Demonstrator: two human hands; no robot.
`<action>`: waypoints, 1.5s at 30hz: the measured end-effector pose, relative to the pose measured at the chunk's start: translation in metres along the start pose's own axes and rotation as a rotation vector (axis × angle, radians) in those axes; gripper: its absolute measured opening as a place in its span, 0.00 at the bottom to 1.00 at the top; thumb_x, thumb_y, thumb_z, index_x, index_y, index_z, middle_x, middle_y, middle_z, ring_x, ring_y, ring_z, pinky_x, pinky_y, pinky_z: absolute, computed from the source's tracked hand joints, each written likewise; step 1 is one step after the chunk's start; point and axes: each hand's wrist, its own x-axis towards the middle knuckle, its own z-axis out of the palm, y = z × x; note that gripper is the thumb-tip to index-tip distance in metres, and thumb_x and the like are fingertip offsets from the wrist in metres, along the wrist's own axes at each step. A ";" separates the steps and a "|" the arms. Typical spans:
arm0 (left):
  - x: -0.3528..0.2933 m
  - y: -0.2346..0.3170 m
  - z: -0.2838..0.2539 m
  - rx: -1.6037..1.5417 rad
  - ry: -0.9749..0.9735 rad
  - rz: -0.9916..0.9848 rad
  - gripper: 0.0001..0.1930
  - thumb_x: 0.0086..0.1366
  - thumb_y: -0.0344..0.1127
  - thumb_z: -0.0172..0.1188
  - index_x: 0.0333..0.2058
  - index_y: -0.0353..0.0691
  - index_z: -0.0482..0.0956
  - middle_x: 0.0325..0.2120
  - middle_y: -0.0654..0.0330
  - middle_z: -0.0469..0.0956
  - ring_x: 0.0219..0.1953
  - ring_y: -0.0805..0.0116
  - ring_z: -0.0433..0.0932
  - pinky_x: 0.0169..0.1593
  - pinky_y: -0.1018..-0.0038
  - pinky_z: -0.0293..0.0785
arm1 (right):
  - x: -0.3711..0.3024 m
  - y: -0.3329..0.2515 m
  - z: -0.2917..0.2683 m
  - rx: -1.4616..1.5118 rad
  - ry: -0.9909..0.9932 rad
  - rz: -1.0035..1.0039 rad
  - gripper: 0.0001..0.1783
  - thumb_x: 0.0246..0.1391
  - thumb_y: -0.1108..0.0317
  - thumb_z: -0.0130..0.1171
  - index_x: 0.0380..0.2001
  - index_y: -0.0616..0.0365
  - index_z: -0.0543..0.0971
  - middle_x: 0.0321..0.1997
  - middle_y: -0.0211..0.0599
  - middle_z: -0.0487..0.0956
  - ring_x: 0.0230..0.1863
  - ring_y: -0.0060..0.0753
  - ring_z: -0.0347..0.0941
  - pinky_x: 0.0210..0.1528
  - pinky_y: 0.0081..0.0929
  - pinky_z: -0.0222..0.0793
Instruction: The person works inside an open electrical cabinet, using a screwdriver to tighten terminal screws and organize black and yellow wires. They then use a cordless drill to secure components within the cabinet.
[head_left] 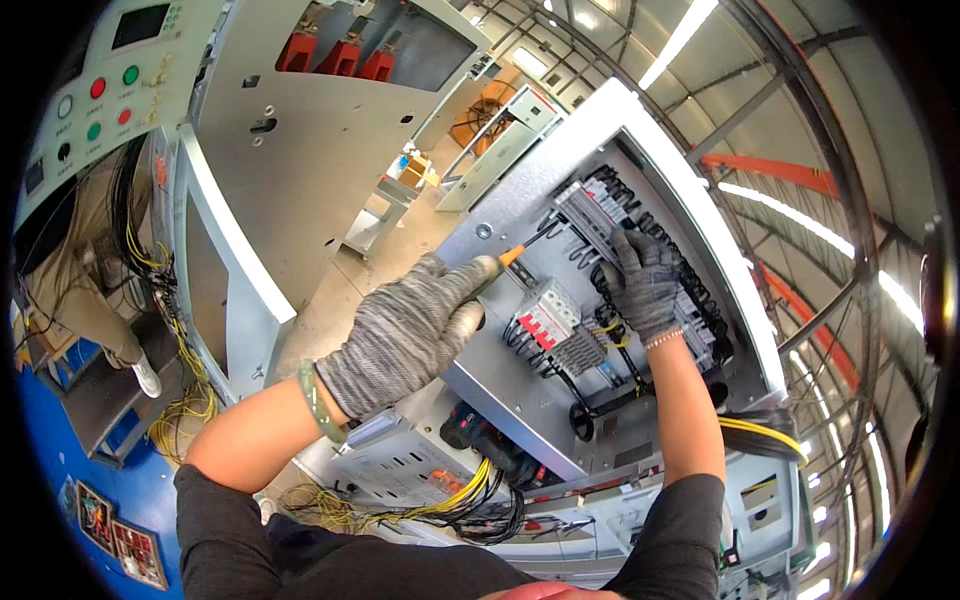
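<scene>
My left hand (410, 330), in a grey knit glove, is closed round a screwdriver (512, 255) with an orange handle. Its dark shaft points up and right at a grey terminal block (588, 215) in an open metal enclosure (470, 235). My right hand (643, 285), gloved alike, is bent over the wiring just right of that block. Its fingertips are against the block and black wires; what they pinch is hidden. Below the block sits a white circuit breaker (548, 318) with red parts. Black coiled wires (665, 235) run along the enclosure's right side.
A dark power drill (490, 440) lies below the enclosure, beside yellow and black cable bundles (470, 500). At left stand a panel with coloured push buttons (110, 90) and an open cabinet door (225, 260). Another person's leg (90, 310) shows there. A small cart (385, 215) stands farther back.
</scene>
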 end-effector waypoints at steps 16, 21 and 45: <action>0.051 -0.019 0.053 0.234 0.183 0.092 0.21 0.63 0.38 0.57 0.55 0.44 0.73 0.33 0.52 0.73 0.32 0.58 0.77 0.32 0.66 0.76 | 0.007 0.006 0.007 -0.017 0.052 -0.076 0.29 0.48 0.58 0.65 0.55 0.51 0.75 0.48 0.38 0.74 0.48 0.43 0.71 0.49 0.43 0.64; 0.055 -0.020 0.051 0.211 0.195 0.137 0.21 0.62 0.38 0.57 0.55 0.42 0.73 0.33 0.50 0.74 0.34 0.55 0.78 0.33 0.64 0.77 | 0.004 0.008 0.013 -0.050 0.083 -0.093 0.30 0.48 0.58 0.65 0.55 0.51 0.74 0.45 0.39 0.74 0.47 0.44 0.71 0.49 0.43 0.64; 0.049 -0.026 0.058 0.205 0.206 0.129 0.19 0.62 0.32 0.53 0.53 0.39 0.72 0.43 0.46 0.76 0.43 0.54 0.79 0.41 0.65 0.79 | 0.002 0.012 0.013 -0.132 0.043 -0.120 0.29 0.46 0.57 0.70 0.53 0.51 0.77 0.48 0.41 0.75 0.49 0.44 0.70 0.52 0.42 0.64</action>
